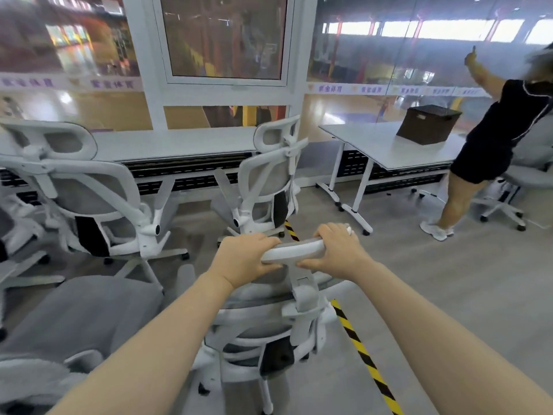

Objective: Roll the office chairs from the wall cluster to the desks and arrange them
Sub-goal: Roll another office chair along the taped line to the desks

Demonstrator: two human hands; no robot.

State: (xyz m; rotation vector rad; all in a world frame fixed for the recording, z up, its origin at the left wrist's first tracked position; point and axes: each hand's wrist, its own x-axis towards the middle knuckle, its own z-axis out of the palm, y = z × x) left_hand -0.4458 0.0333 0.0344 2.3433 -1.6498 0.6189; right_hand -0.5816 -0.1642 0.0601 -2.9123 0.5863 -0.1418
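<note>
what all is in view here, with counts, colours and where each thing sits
held chair: 1, white and grey, centre, at the hands
other chairs: at least 4, white and grey, three left and ahead, one far right
desk: 1, white, right, by the glass
box: 1, dark brown, on desk
floor tape: 1 strip, yellow-black, under held chair
other person: 1, black clothes, far right
left hand: grips headrest
right hand: grips headrest

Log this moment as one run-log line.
left hand: grips headrest | right hand: grips headrest | chair: near desk
</note>
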